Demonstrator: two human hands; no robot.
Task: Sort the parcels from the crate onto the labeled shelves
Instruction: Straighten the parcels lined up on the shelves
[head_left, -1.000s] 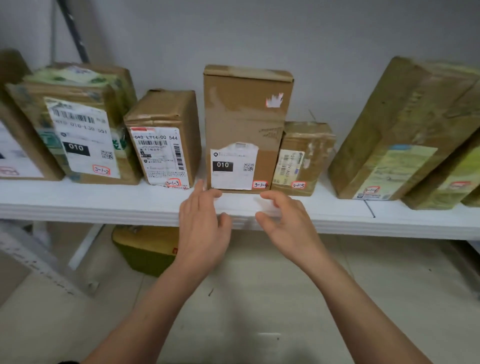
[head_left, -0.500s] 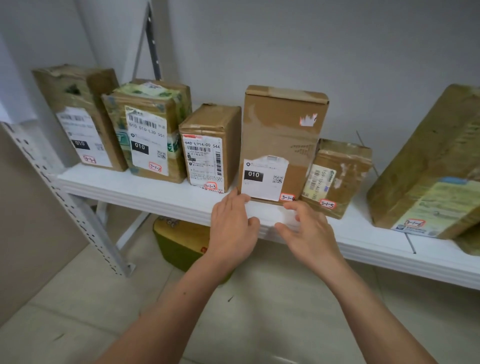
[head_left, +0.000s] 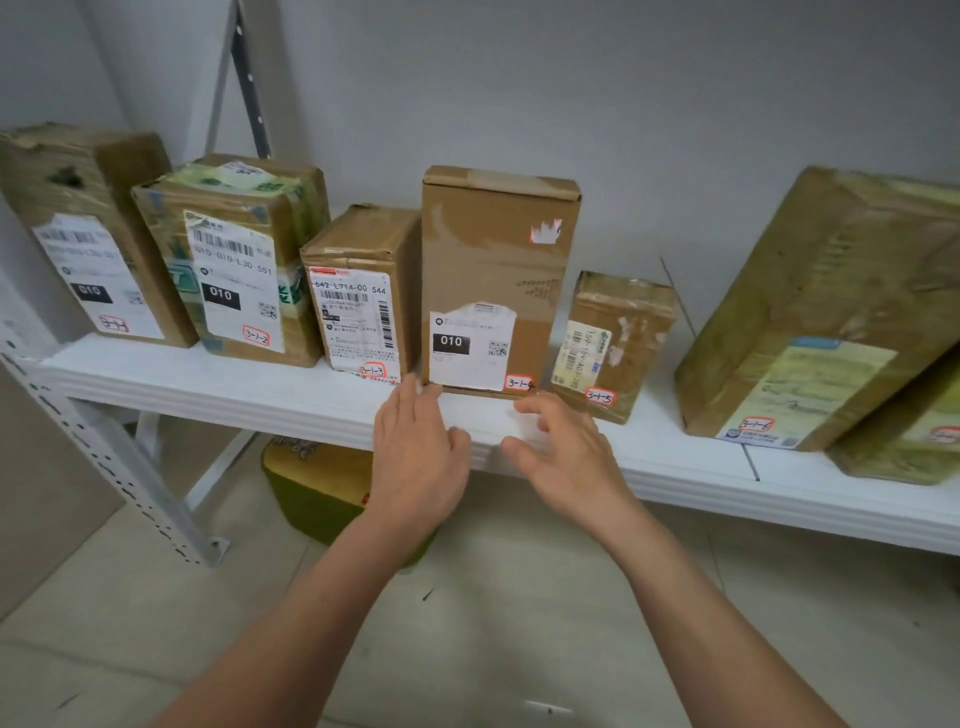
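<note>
Left hand (head_left: 415, 457) and right hand (head_left: 566, 460), loose-fingered and empty, sit at the foot of the tall brown cardboard parcel (head_left: 498, 270), seemingly squaring it on the white shelf (head_left: 208, 382).

We find a white shelf (head_left: 260, 395) carrying brown parcels tagged by hand: parcel 3-1-1 (head_left: 88, 234), parcel 3-1-2 (head_left: 234, 260), parcel 3-1-3 (head_left: 358, 291), tall parcel 3-1-4 (head_left: 493, 275) and small parcel 3-1-5 (head_left: 613, 343). To our right, large parcel 3-1-6 (head_left: 821, 312) sits tilted just beside a cut-off parcel (head_left: 904, 441). Beneath, a green crate (head_left: 311, 493) sits on the tiled floor (head_left: 104, 623).
</note>
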